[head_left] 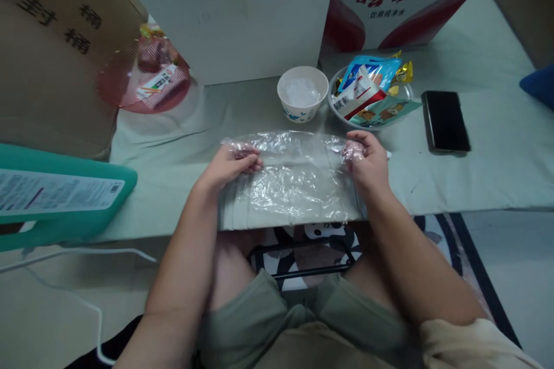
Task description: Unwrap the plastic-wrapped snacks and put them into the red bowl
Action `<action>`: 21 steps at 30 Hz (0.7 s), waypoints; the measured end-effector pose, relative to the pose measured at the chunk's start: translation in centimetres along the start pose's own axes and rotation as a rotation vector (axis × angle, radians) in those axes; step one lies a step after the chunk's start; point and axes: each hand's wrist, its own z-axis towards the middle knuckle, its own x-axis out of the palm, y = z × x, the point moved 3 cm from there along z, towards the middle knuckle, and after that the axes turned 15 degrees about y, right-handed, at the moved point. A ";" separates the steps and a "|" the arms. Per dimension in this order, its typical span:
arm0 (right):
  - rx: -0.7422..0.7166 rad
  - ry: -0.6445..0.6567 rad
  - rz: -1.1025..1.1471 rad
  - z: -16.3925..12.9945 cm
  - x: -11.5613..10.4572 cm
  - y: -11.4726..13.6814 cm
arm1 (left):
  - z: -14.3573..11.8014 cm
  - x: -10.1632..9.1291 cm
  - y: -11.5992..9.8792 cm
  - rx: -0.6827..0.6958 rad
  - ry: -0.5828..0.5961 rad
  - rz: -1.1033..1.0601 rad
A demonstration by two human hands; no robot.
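Note:
A clear plastic bag [298, 184] is stretched between my two hands above the near edge of the cloth-covered surface. My left hand [236, 162] grips its upper left corner, thumb pressed against the fingers. On the other side, my right hand [366, 160] pinches the upper right corner. The film is wrinkled and shiny, and its lower edge hangs at the table's front edge. Just beyond the bag stands a paper cup [303, 94] with something whitish and translucent inside. Close past my right hand is a clear bowl [346, 122] of packaged snacks.
A black phone [445, 121] lies at the right. At the back left, a pink bowl [110, 89] holds wrapped snacks beside a brown carton [64, 81]. White boxes [234, 23] line the back. A green jug [104, 184] stands at the left edge, with a white cable [99, 251] below.

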 end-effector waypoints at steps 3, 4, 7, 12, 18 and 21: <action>-0.083 0.108 -0.130 -0.5 0.0 0.3 | -0.6 0.3 -0.8 0.232 -0.135 0.042; -0.136 0.134 -0.150 -0.9 0.0 0.6 | -1.0 0.3 -1.2 0.344 -0.164 0.038; -0.260 0.135 -0.063 -2.0 -0.2 1.3 | -1.8 0.3 -1.9 0.496 -0.147 0.106; -0.132 0.070 0.031 -1.9 -1.0 1.0 | -0.9 -0.9 -0.6 0.341 -0.233 0.260; -0.070 0.122 0.211 -1.6 -1.3 1.0 | -0.1 -0.9 -0.7 0.292 -0.154 -0.072; -0.082 0.165 0.375 -1.6 -1.4 1.2 | -0.5 -0.8 -1.3 0.310 -0.092 -0.212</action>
